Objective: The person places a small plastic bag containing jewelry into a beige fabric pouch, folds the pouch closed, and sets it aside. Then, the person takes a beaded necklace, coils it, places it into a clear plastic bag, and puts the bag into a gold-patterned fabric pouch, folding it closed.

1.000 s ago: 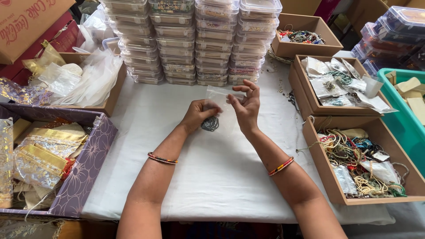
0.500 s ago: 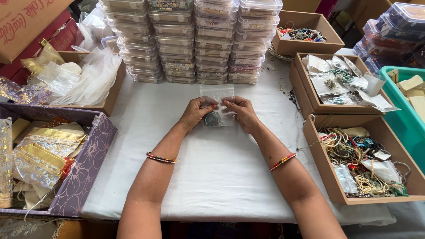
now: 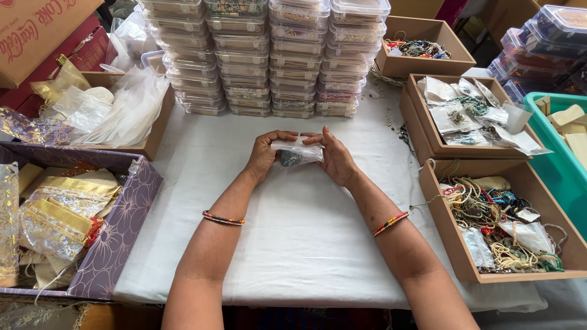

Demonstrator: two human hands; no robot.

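Observation:
Above the white table [image 3: 293, 244] I hold a small clear plastic bag [image 3: 298, 151] with a dark beaded piece inside it. My left hand [image 3: 264, 156] pinches the bag's left end. My right hand [image 3: 334, 157] pinches its right end, fingers along the top edge. Both hands meet at the middle of the table, and each wrist wears a thin striped bangle.
Stacks of clear lidded boxes [image 3: 263, 55] stand at the back. Brown cardboard trays on the right hold bead necklaces [image 3: 495, 214], bagged pieces [image 3: 471, 113] and more beads [image 3: 422, 49]. A box of plastic bags [image 3: 116, 107] and a purple box with gold pouches [image 3: 61, 214] sit at the left. A teal bin [image 3: 559, 153] stands far right.
A second ago my right hand was raised above the bag with fingers lifted. Both hands have since come together on the bag and hold it flat between them.

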